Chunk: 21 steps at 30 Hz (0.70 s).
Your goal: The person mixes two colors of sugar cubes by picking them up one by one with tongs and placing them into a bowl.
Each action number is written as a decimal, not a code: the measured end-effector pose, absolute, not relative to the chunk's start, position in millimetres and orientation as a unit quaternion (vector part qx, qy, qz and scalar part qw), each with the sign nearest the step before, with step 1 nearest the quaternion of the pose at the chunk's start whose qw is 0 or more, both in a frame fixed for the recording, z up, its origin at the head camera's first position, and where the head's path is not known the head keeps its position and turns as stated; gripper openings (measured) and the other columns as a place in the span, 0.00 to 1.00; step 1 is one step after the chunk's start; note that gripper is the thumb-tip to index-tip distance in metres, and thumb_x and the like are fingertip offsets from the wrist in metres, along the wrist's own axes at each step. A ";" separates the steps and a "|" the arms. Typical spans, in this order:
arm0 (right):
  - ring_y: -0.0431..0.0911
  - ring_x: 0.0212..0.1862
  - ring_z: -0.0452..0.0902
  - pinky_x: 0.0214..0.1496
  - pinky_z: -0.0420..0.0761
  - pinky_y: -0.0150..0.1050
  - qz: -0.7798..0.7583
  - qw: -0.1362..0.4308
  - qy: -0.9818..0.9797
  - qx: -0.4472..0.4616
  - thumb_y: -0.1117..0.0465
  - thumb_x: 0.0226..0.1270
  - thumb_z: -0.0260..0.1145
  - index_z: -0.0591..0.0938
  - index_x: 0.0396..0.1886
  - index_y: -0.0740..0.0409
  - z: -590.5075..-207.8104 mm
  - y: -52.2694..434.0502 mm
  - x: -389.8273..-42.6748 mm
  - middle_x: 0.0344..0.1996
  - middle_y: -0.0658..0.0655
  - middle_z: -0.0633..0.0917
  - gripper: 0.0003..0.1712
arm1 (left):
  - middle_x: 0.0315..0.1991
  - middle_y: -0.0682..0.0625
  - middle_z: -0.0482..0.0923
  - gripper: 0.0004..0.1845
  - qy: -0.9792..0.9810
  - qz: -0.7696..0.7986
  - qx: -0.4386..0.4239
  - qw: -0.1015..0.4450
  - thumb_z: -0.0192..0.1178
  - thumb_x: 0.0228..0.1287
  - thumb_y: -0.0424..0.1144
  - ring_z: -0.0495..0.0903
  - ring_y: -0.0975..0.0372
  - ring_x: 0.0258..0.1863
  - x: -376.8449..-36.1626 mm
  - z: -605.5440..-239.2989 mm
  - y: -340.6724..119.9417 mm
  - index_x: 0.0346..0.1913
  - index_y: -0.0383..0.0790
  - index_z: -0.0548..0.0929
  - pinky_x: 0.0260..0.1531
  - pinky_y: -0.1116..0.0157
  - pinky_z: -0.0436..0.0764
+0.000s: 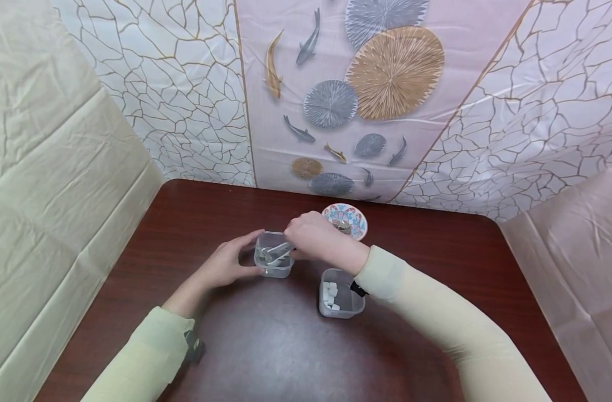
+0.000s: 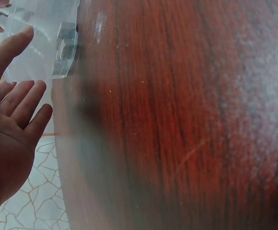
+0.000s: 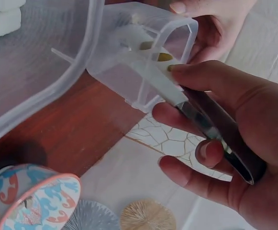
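On a dark wooden bench (image 1: 195, 223), the right hand (image 1: 313, 237) grips metal tongs (image 1: 278, 254) angled tips-down-left into a clear tub (image 1: 274, 269), steadied by the open left hand (image 1: 225, 262).

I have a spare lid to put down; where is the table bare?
Bare wood lies between the left hand and the table's left edge. It is crowded around the two clear tubs and the patterned dish.

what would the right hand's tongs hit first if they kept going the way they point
Most likely the inside of the clear tub that the left hand steadies: the right hand aims the tongs down into it. Depth is unclear.
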State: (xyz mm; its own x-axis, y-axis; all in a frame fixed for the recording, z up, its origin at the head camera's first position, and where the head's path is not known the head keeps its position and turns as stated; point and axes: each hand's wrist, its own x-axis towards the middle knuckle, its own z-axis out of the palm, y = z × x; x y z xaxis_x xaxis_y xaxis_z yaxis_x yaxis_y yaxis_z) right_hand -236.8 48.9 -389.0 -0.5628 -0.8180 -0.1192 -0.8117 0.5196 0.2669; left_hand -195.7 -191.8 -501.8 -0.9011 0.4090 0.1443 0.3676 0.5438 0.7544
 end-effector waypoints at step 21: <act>0.51 0.35 0.86 0.38 0.86 0.47 -0.155 -0.046 -0.880 0.447 0.48 0.60 0.80 0.89 0.32 0.49 -375.7 44.8 -235.6 0.34 0.52 0.90 0.11 | 0.69 0.37 0.80 0.49 0.879 0.421 0.222 0.028 0.82 0.58 0.37 0.80 0.46 0.68 -196.1 -501.7 -191.0 0.80 0.36 0.69 0.72 0.43 0.73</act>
State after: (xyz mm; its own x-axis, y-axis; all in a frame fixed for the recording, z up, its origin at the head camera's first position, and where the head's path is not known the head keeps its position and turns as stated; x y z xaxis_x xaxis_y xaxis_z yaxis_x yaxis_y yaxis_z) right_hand -235.6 44.8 -375.7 -0.5957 -0.7727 -0.2193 -0.8010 0.5516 0.2326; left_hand -196.1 -191.0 -501.7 -0.8999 0.4135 0.1386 0.3672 0.5469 0.7524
